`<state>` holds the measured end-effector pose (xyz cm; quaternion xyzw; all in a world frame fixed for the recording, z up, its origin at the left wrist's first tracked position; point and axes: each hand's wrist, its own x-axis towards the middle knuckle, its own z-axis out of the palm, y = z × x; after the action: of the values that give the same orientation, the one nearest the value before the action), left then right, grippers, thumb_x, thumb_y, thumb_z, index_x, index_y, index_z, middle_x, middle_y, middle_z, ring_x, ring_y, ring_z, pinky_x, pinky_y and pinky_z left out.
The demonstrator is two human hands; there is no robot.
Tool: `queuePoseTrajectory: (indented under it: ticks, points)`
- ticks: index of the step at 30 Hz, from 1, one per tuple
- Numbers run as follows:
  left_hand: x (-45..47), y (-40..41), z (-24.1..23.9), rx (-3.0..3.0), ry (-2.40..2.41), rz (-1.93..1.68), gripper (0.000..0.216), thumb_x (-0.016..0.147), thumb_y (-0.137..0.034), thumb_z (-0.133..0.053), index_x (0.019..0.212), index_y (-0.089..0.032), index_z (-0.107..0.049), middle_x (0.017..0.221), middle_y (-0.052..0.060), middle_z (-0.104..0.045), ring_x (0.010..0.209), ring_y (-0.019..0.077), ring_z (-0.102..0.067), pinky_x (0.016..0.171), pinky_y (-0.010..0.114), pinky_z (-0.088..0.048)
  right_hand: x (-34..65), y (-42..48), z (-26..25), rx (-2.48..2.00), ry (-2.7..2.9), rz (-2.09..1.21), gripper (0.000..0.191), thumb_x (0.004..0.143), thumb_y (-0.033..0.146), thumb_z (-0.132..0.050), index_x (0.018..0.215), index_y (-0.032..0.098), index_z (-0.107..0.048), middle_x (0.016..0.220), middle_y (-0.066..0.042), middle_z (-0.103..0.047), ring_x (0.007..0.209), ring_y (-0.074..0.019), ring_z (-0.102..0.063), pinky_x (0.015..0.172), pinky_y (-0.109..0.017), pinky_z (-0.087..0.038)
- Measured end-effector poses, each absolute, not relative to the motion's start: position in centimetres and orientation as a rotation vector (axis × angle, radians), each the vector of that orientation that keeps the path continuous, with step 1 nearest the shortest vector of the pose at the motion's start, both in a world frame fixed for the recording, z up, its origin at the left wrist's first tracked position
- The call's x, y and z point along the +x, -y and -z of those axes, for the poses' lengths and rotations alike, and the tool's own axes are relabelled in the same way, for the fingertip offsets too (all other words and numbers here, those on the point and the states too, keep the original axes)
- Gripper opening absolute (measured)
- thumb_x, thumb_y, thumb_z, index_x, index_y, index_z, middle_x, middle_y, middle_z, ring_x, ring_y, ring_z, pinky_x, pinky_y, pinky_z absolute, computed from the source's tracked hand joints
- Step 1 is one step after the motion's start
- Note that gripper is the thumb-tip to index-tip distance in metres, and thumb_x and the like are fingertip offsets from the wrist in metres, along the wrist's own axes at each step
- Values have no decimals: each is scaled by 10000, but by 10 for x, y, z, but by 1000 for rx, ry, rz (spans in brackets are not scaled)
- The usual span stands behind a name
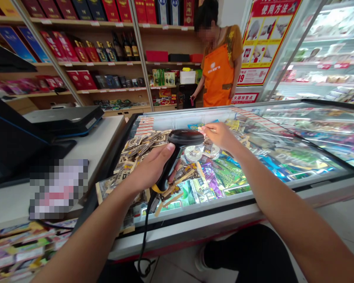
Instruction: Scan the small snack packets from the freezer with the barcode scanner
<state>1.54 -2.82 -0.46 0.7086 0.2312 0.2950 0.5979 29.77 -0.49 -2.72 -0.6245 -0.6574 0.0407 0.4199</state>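
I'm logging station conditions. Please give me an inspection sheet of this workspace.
Surface: white chest freezer with glass top; colourful plastic bags beneath.
Things in use: black handheld scanner; clear, tan-edged plastic packets heaped on top.
Clutter: packets overlap loosely, some at the near left corner.
Grips: left hand wraps the scanner; right hand pinches what looks like a packet.
Cables: black cable hangs from the scanner, looping below.
Surroundings: person in orange apron; wooden shelves.

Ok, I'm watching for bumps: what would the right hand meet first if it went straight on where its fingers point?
Most likely the scanner head held up by the left hand; depth is unclear, though, so the right hand might slip past just behind it.
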Motion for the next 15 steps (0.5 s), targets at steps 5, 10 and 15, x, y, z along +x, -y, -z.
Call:
queuePoseTrajectory:
  ticks: [5, 10, 15]
  points:
    - [15, 26, 5, 1703, -554, -704, 634, 937, -748, -448, 725, -167, -592, 535, 23, -565, 420, 107, -511, 415, 198, -416, 305, 6, 28, -1611, 1670, -41, 356, 952, 405, -528, 799, 173, -752, 778, -59, -735, 772, -236, -648, 745, -326, -448]
    - [15, 26, 3, 1694, -550, -697, 635, 909, -770, -473, 745, -168, -590, 520, 18, -567, 412, 113, -498, 419, 215, -415, 317, 3, 30, -1643, 1650, 21, 335, 969, 387, -537, 894, 173, -785, 902, -90, -785, 858, -262, -700, 814, -354, -481]
    - [15, 21, 6, 1648, -536, -741, 643, 937, -760, -418, 750, -167, -581, 506, 9, -549, 420, 110, -486, 437, 219, -392, 340, 1, 35, -1884, 1719, 53, 295, 903, 381, -688, 1112, 188, -764, 1044, -118, -781, 969, -312, -714, 875, -400, -515]
